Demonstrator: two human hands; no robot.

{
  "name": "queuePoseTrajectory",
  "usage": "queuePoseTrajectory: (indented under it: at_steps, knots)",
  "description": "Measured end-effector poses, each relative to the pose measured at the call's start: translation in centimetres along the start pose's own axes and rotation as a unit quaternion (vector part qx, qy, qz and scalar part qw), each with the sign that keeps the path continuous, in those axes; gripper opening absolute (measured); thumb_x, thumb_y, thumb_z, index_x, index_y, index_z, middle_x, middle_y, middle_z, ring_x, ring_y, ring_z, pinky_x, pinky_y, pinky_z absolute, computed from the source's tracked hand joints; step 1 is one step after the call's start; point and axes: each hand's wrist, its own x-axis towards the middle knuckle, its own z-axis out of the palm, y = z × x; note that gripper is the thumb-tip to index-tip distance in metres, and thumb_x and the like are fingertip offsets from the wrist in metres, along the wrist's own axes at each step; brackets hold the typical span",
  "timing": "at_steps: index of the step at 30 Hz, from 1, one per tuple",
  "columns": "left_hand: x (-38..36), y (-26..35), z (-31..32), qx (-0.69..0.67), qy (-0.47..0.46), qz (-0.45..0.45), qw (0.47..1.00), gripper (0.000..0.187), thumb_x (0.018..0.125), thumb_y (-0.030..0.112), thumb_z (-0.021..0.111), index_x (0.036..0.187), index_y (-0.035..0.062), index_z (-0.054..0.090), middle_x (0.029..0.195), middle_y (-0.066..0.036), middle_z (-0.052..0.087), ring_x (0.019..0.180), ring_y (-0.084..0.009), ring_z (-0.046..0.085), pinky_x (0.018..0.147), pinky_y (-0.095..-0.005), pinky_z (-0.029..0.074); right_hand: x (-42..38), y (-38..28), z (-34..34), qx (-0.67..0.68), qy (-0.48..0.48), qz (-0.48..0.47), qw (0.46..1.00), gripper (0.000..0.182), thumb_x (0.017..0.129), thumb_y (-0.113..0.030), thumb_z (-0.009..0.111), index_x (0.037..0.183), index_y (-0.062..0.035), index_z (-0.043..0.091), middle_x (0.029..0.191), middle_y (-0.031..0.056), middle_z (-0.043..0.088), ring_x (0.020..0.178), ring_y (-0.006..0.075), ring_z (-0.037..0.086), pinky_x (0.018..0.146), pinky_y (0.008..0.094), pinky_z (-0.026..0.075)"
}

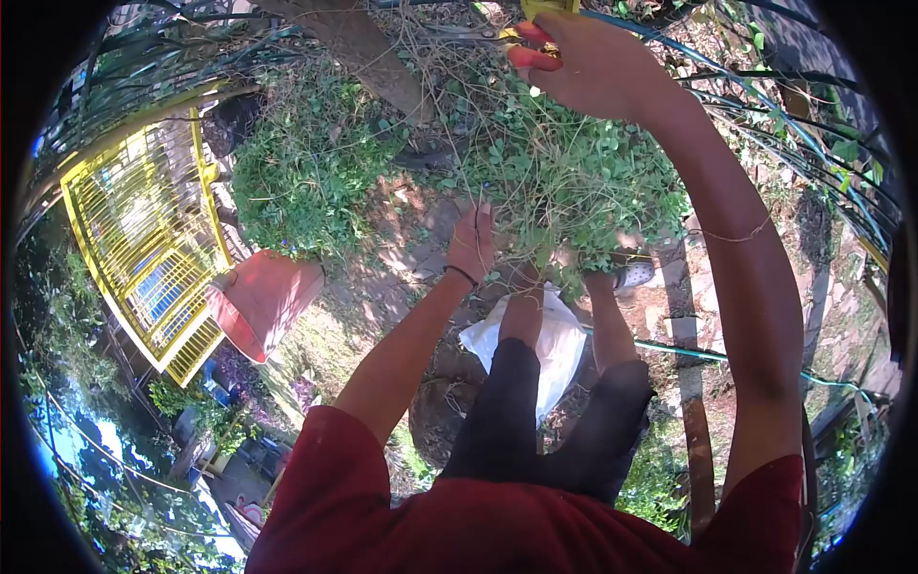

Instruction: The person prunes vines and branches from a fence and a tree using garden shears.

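Note:
My right hand is raised at the top, closed round the orange handles of a pair of scissors. The thin metal blades point left among dry stems; whether they are apart I cannot make out. Lower down, my left hand is closed on thin vine stems that run up toward the scissors. A tangled mass of green and dry vines hangs to the right of the left hand, in front of my legs.
A tree trunk leans at the top. On the left are a yellow metal gate and a reddish pot. A white sack lies between my legs. A green hose crosses the paving on the right.

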Motion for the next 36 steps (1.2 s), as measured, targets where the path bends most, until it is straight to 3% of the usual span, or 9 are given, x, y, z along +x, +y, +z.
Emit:
queuePoseTrajectory:
  at_steps: [3,7,10,14,16,20,23,26,36]
  knots:
    - [-0.1,0.0,0.0,0.012,0.003,0.005,1.000,0.039,0.102,0.034,0.039,0.086,0.0018,0.054,0.067,-0.008,0.050,0.060,-0.0184,0.044,0.061,-0.0343,0.039,0.6,1.6,-1.1,-0.057,-0.025,-0.060,0.996,0.038,0.092,-0.039,0.046,0.094,-0.0023,0.054,0.079,0.0144,0.058,0.079,0.0311,0.062,0.073,0.0398,0.051]
    - [-0.2,0.6,0.1,0.044,-0.024,0.004,0.999,0.042,0.102,0.036,0.038,0.089,0.0002,0.055,0.072,-0.013,0.055,0.065,-0.0275,0.051,0.066,-0.0399,0.042,0.6,-0.3,-1.8,0.075,0.099,0.017,0.992,0.035,0.090,-0.035,0.047,0.092,-0.0010,0.052,0.081,0.0170,0.058,0.081,0.0368,0.058,0.078,0.0424,0.046]
    - [-0.4,0.8,0.3,0.049,-0.015,0.014,0.999,0.042,0.101,0.036,0.038,0.090,0.0003,0.055,0.073,-0.015,0.056,0.066,-0.0293,0.053,0.066,-0.0403,0.042,4.3,-1.4,-3.2,-0.034,-0.090,-0.033,0.995,0.039,0.088,-0.034,0.047,0.100,-0.0001,0.061,0.095,0.0217,0.065,0.093,0.0360,0.063,0.081,0.0410,0.049]
    - [-0.5,0.9,0.4,0.014,-0.010,0.010,1.000,0.041,0.102,0.036,0.038,0.085,0.0020,0.054,0.069,-0.010,0.050,0.063,-0.0208,0.046,0.063,-0.0352,0.039,5.0,-2.7,-2.7,-0.060,-0.073,0.009,0.996,0.041,0.088,-0.036,0.047,0.096,-0.0010,0.066,0.095,0.0204,0.067,0.093,0.0342,0.064,0.079,0.0391,0.052]
    - [-0.5,0.6,0.1,0.048,-0.030,0.005,0.998,0.042,0.100,0.037,0.039,0.089,0.0008,0.056,0.071,-0.017,0.056,0.066,-0.0319,0.054,0.065,-0.0410,0.042,4.7,-3.1,-3.2,-0.119,-0.098,0.053,0.987,0.041,0.087,-0.038,0.049,0.092,-0.0014,0.067,0.090,0.0168,0.068,0.087,0.0325,0.065,0.074,0.0392,0.052]
    - [-2.8,-2.6,1.3,0.118,-0.047,0.012,0.992,0.043,0.100,0.039,0.038,0.089,0.0009,0.056,0.068,-0.017,0.055,0.064,-0.0312,0.054,0.065,-0.0413,0.042,4.6,-0.6,-3.9,0.007,-0.078,-0.016,0.997,0.042,0.086,-0.040,0.052,0.097,-0.0021,0.067,0.095,0.0175,0.068,0.091,0.0297,0.065,0.077,0.0377,0.052]
    - [-3.3,-2.5,1.0,0.023,-0.051,-0.089,0.994,0.044,0.100,0.040,0.038,0.090,0.0011,0.056,0.070,-0.019,0.056,0.066,-0.0343,0.056,0.066,-0.0427,0.043,5.6,0.2,-2.6,0.060,-0.061,-0.015,0.996,0.044,0.085,-0.040,0.052,0.102,-0.0020,0.065,0.101,0.0189,0.068,0.096,0.0276,0.064,0.081,0.0383,0.050]
    - [-3.0,-2.4,0.8,0.068,-0.028,-0.026,0.997,0.043,0.099,0.040,0.038,0.091,0.0012,0.056,0.068,-0.020,0.057,0.066,-0.0379,0.057,0.065,-0.0443,0.043,6.9,-0.5,-2.1,0.025,-0.148,-0.037,0.988,0.044,0.085,-0.039,0.051,0.105,-0.0016,0.063,0.106,0.0194,0.066,0.100,0.0273,0.062,0.083,0.0390,0.048]
    - [-3.4,-2.9,0.6,0.140,-0.025,0.029,0.989,0.038,0.099,0.034,0.041,0.091,0.0007,0.057,0.072,-0.022,0.059,0.070,-0.0401,0.058,0.066,-0.0460,0.044,5.7,3.5,1.1,0.017,-0.035,-0.078,0.996,0.042,0.087,-0.037,0.054,0.107,-0.0003,0.058,0.100,0.0180,0.065,0.095,0.0285,0.063,0.081,0.0409,0.049]
